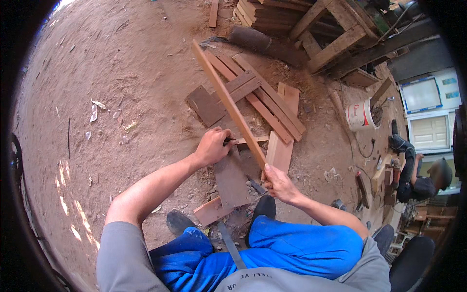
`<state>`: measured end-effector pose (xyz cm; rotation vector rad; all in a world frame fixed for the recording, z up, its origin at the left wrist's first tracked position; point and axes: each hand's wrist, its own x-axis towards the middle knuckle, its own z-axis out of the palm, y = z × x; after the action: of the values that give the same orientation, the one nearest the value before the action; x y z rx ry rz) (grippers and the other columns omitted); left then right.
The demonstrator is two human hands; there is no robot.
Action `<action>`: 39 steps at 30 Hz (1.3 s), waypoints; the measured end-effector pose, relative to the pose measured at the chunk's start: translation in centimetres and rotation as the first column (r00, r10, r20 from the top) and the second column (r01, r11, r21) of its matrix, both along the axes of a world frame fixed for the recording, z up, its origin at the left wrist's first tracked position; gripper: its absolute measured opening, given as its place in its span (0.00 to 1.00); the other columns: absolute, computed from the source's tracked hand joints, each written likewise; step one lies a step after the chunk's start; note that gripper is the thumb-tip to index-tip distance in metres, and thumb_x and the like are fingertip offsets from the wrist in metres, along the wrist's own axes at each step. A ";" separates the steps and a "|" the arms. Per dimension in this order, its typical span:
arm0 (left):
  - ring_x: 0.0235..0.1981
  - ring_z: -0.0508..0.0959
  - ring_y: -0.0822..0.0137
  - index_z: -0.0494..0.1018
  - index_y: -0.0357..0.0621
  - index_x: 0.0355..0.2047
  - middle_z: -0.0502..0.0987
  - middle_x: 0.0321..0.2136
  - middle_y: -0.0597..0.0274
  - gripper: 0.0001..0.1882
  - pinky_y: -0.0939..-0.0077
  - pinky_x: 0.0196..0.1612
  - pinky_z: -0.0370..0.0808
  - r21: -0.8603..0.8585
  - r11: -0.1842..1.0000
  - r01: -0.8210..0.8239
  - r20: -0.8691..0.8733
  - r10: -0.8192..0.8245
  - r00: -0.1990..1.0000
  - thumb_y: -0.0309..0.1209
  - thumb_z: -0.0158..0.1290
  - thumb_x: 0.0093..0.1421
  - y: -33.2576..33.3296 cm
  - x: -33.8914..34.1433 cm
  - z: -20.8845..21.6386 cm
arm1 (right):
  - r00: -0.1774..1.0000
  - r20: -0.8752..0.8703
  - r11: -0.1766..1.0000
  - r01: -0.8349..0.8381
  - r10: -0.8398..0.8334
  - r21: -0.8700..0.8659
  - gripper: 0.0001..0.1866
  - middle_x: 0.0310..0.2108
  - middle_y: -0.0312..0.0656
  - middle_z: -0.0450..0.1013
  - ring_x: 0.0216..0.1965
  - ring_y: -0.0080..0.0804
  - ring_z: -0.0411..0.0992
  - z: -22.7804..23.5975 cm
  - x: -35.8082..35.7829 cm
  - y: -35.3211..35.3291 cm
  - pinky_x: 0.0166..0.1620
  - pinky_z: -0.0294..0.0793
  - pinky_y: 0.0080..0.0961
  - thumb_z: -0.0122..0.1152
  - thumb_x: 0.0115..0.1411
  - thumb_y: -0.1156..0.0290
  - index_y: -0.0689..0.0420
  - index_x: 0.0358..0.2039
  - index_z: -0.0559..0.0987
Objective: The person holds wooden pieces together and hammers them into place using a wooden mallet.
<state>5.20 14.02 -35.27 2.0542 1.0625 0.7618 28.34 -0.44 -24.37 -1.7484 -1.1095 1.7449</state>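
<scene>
My right hand (279,184) is closed around the lower end of a long, narrow wooden strip (221,92), which slants up and to the left. My left hand (212,145) is curled shut, with a small dark thing (226,141) showing at its fingers that I cannot make out. It sits at the upper end of a brown board (231,182), beside a short thin wooden piece (258,139) that passes behind the strip. A lighter board (279,153) lies just beyond my right hand. Near my feet is another short board (209,211).
Several planks (272,107) lie stacked crosswise on the dirt ground ahead, near a dark log-like cylinder (250,39). A wooden frame (335,48) stands at the far right. A white bucket (359,116) and a seated person (419,182) are to the right.
</scene>
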 end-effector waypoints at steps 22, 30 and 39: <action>0.37 0.81 0.47 0.81 0.39 0.32 0.81 0.31 0.47 0.11 0.55 0.44 0.77 -0.093 0.996 -0.009 0.066 0.015 0.998 0.35 0.64 0.57 0.0 -0.3 0.2 | 0.999 0.014 0.999 0.051 -0.051 -0.002 0.30 0.21 0.32 0.62 0.22 0.19 0.60 -1.4 -1.1 0.5 0.25 0.61 0.23 0.38 0.75 0.41 0.56 0.31 0.69; 0.37 0.82 0.52 0.82 0.39 0.33 0.83 0.31 0.50 0.11 0.60 0.41 0.79 -0.085 0.992 -0.089 -0.096 0.080 0.992 0.35 0.65 0.58 0.2 -0.2 0.0 | 0.994 0.085 0.996 -0.078 0.073 0.050 0.28 0.20 0.31 0.61 0.23 0.19 0.59 -0.7 -1.5 1.2 0.26 0.60 0.25 0.37 0.77 0.44 0.57 0.30 0.68; 0.36 0.81 0.51 0.82 0.42 0.33 0.81 0.29 0.50 0.11 0.58 0.43 0.77 -0.107 0.992 -0.069 -0.043 0.065 0.997 0.37 0.64 0.58 0.4 -0.2 -0.5 | 0.997 0.072 0.991 0.022 -0.032 0.135 0.28 0.20 0.27 0.57 0.20 0.16 0.55 -1.5 -2.5 1.6 0.23 0.56 0.20 0.37 0.76 0.42 0.55 0.33 0.68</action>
<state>4.95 14.37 -35.72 1.9571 1.1742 0.6846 25.85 1.11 -25.87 -1.7492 -1.1993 1.5628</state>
